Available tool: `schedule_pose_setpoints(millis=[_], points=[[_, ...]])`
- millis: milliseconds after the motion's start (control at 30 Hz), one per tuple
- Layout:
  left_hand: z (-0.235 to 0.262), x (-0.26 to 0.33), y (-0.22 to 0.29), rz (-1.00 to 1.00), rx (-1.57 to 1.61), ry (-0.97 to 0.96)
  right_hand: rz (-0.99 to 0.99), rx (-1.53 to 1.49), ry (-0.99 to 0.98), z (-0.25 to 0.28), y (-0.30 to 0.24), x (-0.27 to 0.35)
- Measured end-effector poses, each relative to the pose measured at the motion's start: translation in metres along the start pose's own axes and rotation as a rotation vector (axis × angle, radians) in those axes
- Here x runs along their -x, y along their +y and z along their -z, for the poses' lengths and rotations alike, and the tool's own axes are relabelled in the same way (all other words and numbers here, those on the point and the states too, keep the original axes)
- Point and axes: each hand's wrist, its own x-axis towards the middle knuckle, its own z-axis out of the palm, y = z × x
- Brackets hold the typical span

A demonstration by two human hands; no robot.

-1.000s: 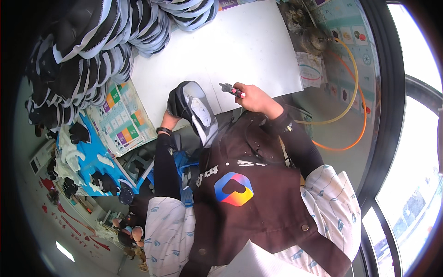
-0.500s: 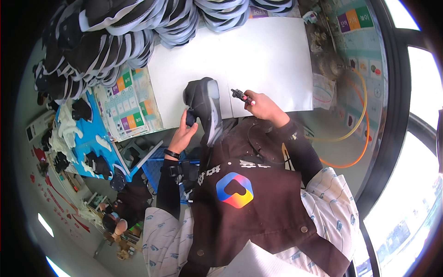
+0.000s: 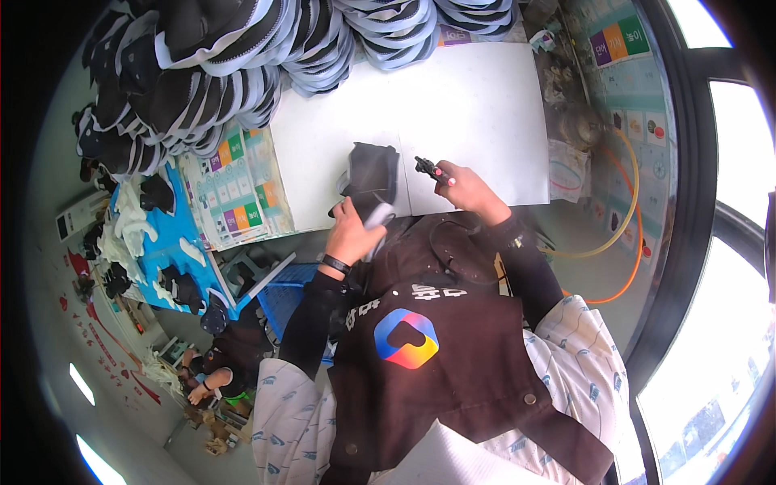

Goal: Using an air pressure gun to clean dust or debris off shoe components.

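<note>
**Shoe upper in our left hand, small tool in our right**

We're looking down at a white table (image 3: 477, 97). Big to small:

- Along the far edge of the table sit stacked shoe uppers (image 3: 242, 65), dark with pale trim, piled in overlapping rows.
- Our dark apron (image 3: 436, 356) fills the lower middle, over striped light sleeves.
- Left of the table is a blue bench (image 3: 174, 242) with black and white cut pieces scattered on it, and a colourful chart sheet (image 3: 238, 194) lying between it and the table.
- An orange hose (image 3: 634, 242) loops at the right, beside a yellowish one.
- The dark shoe upper (image 3: 373, 174) is at the near edge of the table, tilted up, just above our chest.
- Our left hand (image 3: 354, 230) is closed around its lower end, fingers wrapped on the grey part; a black wristband sits on that wrist.
- Our right hand (image 3: 465, 190) is closed in a grip on a small dark tool (image 3: 426, 167), whose tip points at the upper, just beside it. We can't tell if the tip touches.
</note>
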Motion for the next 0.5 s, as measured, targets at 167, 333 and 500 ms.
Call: schedule_pose_setpoints(millis=[167, 333, 500], points=[[-0.010, -0.023, -0.064, -0.012, 0.030, 0.031, -0.008, -0.023, -0.032, 0.006, 0.000, 0.002], [0.002, -0.017, -0.102, -0.097, 0.338, 0.154, 0.081, -0.085, -0.159, 0.010, -0.009, 0.004], [-0.008, -0.004, -0.087, -0.210, 0.320, 0.300, 0.020, -0.111, -0.278, 0.016, -0.025, 0.014]])
